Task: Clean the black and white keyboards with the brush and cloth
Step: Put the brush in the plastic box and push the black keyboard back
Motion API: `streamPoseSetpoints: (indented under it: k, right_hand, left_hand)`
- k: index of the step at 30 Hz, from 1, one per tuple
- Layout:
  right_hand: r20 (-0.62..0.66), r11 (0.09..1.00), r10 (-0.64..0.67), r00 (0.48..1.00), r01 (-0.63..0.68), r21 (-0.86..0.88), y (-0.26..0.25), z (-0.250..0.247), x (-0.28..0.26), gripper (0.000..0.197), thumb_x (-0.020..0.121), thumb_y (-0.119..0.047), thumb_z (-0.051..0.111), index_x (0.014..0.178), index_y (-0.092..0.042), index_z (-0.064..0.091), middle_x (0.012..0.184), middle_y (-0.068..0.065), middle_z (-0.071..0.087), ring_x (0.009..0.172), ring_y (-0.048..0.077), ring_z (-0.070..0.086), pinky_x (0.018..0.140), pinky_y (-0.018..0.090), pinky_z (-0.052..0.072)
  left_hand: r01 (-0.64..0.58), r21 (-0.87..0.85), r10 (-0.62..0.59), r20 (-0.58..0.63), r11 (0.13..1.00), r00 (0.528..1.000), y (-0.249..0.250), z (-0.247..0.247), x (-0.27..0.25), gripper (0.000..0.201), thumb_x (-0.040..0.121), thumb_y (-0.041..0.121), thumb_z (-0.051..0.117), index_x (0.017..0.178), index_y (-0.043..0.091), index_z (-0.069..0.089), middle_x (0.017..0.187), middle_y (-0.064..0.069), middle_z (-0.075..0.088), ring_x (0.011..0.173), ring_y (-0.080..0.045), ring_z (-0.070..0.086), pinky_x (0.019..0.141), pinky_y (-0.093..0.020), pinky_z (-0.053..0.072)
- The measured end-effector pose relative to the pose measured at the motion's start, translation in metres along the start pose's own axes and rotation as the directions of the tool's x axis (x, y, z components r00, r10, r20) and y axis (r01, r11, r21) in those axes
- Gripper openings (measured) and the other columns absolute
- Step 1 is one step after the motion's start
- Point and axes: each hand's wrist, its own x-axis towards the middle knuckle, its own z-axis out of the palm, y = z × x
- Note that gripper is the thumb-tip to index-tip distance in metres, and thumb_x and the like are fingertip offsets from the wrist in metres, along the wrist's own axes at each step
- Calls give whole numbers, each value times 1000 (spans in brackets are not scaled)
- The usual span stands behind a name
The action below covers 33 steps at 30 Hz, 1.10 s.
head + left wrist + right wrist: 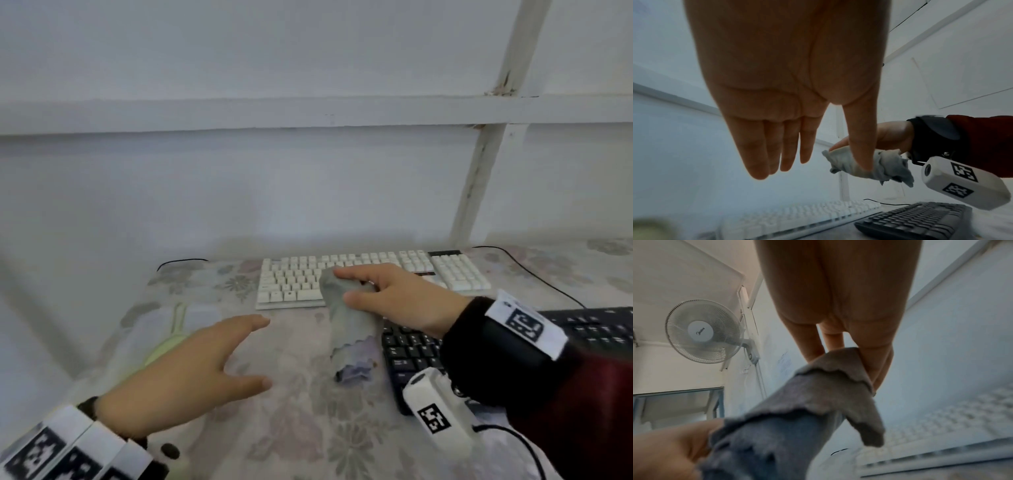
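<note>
Right hand (404,301) grips one grey cloth (349,325), thumb and fingers curled round its upper end; cloth hangs over the near edge of the white keyboard (370,274). Left hand (191,370) is empty, fingers straight, spread over the floral tablecloth (308,428). Head view: two keyboards, white one at back, black keyboard (589,329) nearer right; one pale green brush (171,339) lies left, partly hidden; square-coded white tags on both wrists. Left wrist view: flat palm, four fingers (764,152) together, crumpled cloth, both keyboards below. Right wrist view: cloth has scalloped hem, ribbed knit; one white wall fan (704,331), round grille, label reads roughly "Midea".
</note>
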Motion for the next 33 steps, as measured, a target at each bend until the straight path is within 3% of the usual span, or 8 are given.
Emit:
streamPoseSetpoints:
  k: [5,10,15,18,20,23,27,33]
  right_hand:
    - [54,999,-45,997,44,22,-38,57,36,48,91,-17,60,138,-13,49,139,-3,51,122,9,51,105,23,39]
    - [107,999,-50,993,50,0,-63,95,56,48,92,-16,58,138,-11,47,142,2,47,127,14,46,108,25,35]
    - [156,999,-31,987,37,-30,-68,116,62,49,92,-17,57,140,-13,45,144,3,45,128,16,46,109,30,37]
    - [177,999,-14,984,21,-41,-69,122,62,49,93,-17,56,140,-14,45,145,1,44,128,16,46,107,29,38]
    - [182,999,-2,983,11,-49,-69,124,61,50,93,-18,56,141,-14,44,144,2,44,128,17,46,107,31,38]
    - [181,999,8,983,-2,-37,-71,127,61,48,93,-15,56,140,-13,44,141,4,48,123,18,50,106,32,41]
    - [181,999,11,983,-1,-51,-72,128,60,48,93,-15,56,140,-13,44,141,3,48,124,18,50,105,28,40]
    - [184,998,32,982,-22,-52,-71,129,58,50,92,-17,58,141,-15,44,141,3,47,124,18,49,105,27,40]
  left_hand:
    - [49,23,-48,-37,999,998,-54,-28,-13,113,26,103,27,130,59,22,129,45,19,123,12,29,104,-15,28]
    - [142,-26,-142,-8,990,990,-94,-48,-9,120,17,102,36,127,55,30,125,36,30,112,5,37,99,-17,34]
    - [178,-35,-176,46,983,983,-121,-57,5,106,16,98,46,113,56,37,112,28,46,107,4,51,89,-12,41]
    - [211,33,-214,125,977,969,-126,-57,10,69,61,71,66,120,55,33,128,13,49,117,-3,48,100,-21,41]
    - [213,58,-219,134,975,966,-129,-57,14,57,83,49,61,131,49,30,133,9,48,120,-5,47,103,-23,40]
    - [194,90,-208,180,977,961,-129,-58,18,68,79,58,56,136,47,23,122,17,52,117,-3,49,104,-26,40]
    - [180,99,-195,165,979,967,-134,-54,24,65,88,38,61,139,44,22,108,16,55,108,-3,53,101,-29,43]
    - [139,168,-170,187,976,967,-131,-49,26,70,93,28,56,143,38,8,104,14,55,89,-2,53,90,-21,44]
